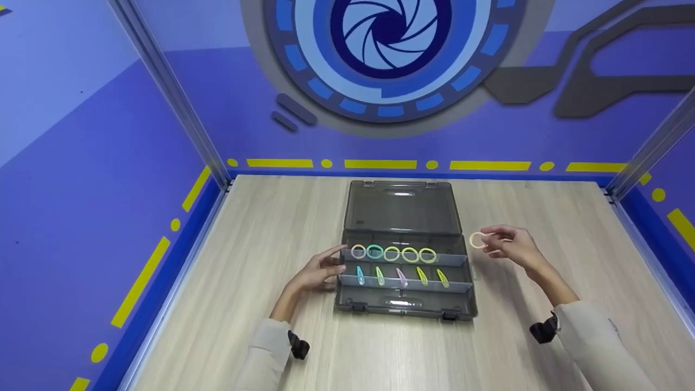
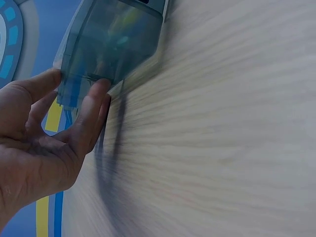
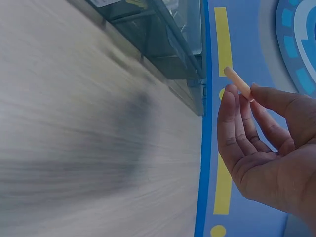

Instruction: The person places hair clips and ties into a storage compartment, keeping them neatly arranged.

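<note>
A dark see-through plastic case [image 1: 404,310] lies with its lid [image 1: 402,209] folded back. Several pastel hair ties [image 1: 392,253] sit in a row on its rear divider; several coloured snap hair clips [image 1: 402,277] are lined up along the front divider. At the case's left side, my left hand [image 1: 316,273] touches the wall with its fingertips; the left wrist view shows the fingers [image 2: 91,111] fairly straight against it. To the right of the case, my right hand [image 1: 510,247] pinches a peach hair tie [image 1: 473,240] between thumb and fingers, raised above the table in the right wrist view.
The case stands on a light wood-grain table [image 1: 255,233]. Blue printed panels [image 1: 206,108] enclose the back and both sides, joined by metal corner posts [image 1: 179,103]. In the case, a front compartment [image 1: 434,297] lies before the clips.
</note>
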A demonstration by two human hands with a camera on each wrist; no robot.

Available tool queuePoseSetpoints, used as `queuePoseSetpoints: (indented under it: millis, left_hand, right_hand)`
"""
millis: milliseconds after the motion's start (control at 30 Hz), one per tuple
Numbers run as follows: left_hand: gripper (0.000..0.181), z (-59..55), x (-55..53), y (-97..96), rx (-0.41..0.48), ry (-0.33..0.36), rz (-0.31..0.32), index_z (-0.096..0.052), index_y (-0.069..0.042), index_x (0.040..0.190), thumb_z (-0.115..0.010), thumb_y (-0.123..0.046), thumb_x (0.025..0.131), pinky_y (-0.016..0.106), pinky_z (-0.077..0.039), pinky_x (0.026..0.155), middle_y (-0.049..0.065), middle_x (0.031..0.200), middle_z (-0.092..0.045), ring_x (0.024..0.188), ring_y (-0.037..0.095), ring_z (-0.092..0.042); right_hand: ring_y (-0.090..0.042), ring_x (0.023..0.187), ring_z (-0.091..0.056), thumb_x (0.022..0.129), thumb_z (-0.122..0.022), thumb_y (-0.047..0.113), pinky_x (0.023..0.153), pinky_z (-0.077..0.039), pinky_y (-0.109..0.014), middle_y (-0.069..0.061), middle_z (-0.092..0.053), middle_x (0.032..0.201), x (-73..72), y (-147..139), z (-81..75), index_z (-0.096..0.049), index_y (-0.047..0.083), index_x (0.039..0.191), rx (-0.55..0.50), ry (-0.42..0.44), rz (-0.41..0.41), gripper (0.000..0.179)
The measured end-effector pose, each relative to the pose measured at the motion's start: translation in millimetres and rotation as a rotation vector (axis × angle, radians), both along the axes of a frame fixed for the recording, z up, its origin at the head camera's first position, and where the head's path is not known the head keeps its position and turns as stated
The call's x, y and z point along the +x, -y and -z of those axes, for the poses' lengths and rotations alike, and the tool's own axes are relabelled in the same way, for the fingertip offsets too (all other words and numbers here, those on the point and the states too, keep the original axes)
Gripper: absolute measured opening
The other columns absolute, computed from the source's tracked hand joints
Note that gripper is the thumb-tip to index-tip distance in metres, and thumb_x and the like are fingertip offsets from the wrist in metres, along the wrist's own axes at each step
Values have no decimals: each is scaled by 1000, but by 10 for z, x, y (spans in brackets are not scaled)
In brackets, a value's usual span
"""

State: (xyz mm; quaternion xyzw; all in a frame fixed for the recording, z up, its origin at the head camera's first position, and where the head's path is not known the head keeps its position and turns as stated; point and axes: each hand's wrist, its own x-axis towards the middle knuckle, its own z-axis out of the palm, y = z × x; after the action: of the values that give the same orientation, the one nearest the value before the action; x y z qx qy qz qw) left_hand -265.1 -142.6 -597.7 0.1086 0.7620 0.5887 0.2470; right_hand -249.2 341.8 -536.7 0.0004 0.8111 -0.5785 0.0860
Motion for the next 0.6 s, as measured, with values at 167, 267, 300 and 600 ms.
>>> queuePoseSetpoints:
  millis: [167,267,300,600]
  left_hand:
    - [60,5,14,-5,14,14,-18,-41,-17,157,-63,-17,102,32,-58,75,25,139,-50,106,19,-55]
    - [59,13,12,-4,11,20,-25,-41,-18,157,-63,-17,102,35,-60,78,25,140,-50,108,19,-56]
    - [59,17,10,-2,9,16,-23,-41,-17,157,-63,-17,102,37,-61,79,25,140,-50,108,20,-56]
    - [60,12,5,8,2,4,-5,-40,-15,158,-63,-18,102,42,-61,82,28,140,-49,110,22,-56]
  right_hand:
    - [-4,81,-72,101,-65,14,76,-62,-27,1,-73,95,-83,96,4,-55,-16,133,17,1,-4,45]
    - [-5,81,-73,101,-64,13,76,-62,-27,-1,-72,96,-128,163,11,-55,-17,132,7,5,-13,44]
    - [-5,81,-73,101,-64,12,76,-62,-27,-1,-72,95,-140,186,13,-55,-18,132,4,6,-17,44]
    - [-8,81,-73,98,-64,4,76,-63,-30,-11,-73,99,-182,383,77,-57,-19,128,-1,0,-31,37]
